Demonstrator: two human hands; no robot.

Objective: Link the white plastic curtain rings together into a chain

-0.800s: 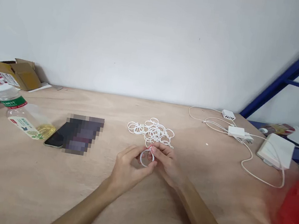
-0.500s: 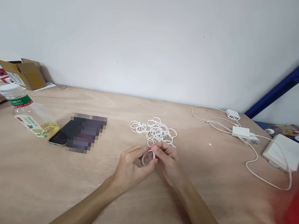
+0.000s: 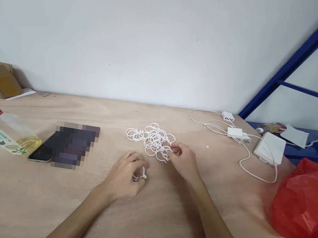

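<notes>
The left hand [image 3: 124, 178] is curled shut, its fingers [image 3: 130, 158] closed around a small white plastic ring [image 3: 142, 175] that shows at their tips. The right hand [image 3: 184, 161] pinches narrowly at the edge of a tangled pile of white rings [image 3: 152, 142], which lies on a wooden table [image 3: 142, 221]. To the left are a phone [image 3: 39, 153], partly pixelated, and a plastic bottle [image 3: 3, 130] with a green label, its writing unreadable. To the right are a white charger [image 3: 234, 132] and a red plastic bag [image 3: 305, 202].
</notes>
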